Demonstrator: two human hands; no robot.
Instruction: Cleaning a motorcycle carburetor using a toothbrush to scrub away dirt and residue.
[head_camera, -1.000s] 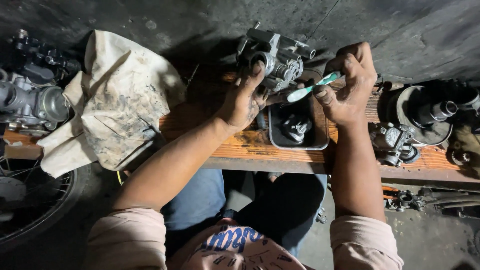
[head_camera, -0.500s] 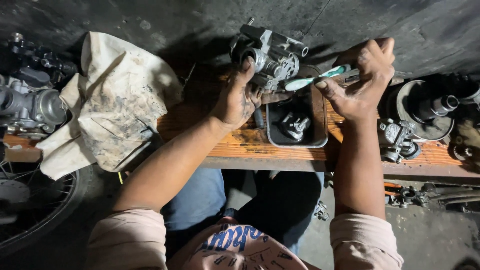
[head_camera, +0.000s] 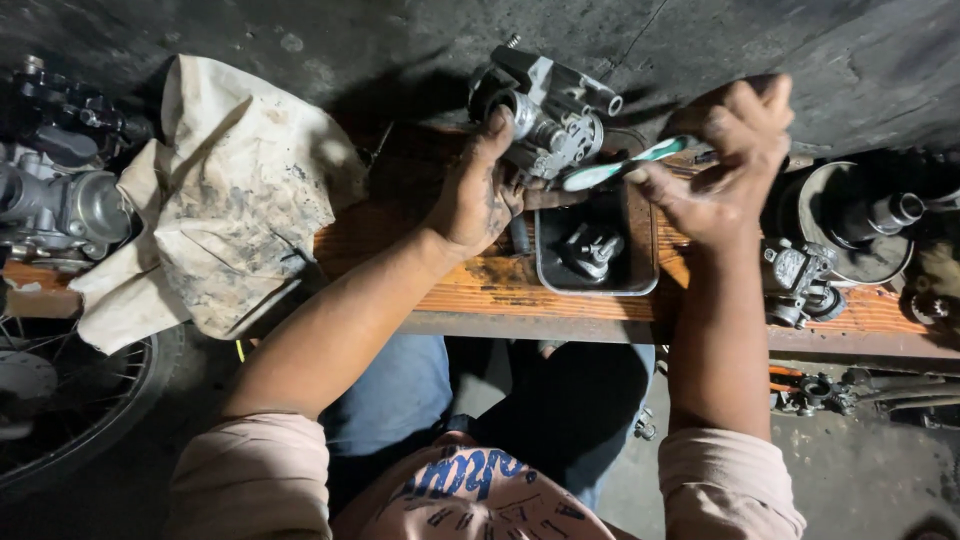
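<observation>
Carburetor (head_camera: 545, 110), a grey metal part with tubes and a round opening, sits raised above the far edge of the orange wooden surface (head_camera: 480, 285), gripped in the person's left hand (head_camera: 475, 195). That hand's fingers are wrapped around its near side, the thumb pressed up against the round opening. The right hand (head_camera: 720, 170) pinches the handle of a green and white toothbrush (head_camera: 620, 165) between thumb and fingers, with the brush head lying just below the carburetor's body, touching or nearly so. Directly beneath both hands a dark rectangular tray (head_camera: 640, 255) rests on the surface with a small metal piece (head_camera: 590, 250) lying in it. A stained cloth (head_camera: 230, 210) is draped over the surface's left part, beside another grey engine part (head_camera: 60, 205). More metal parts (head_camera: 850, 225) stand at the right end, and a spoked wheel (head_camera: 70, 400) shows at the lower left.
</observation>
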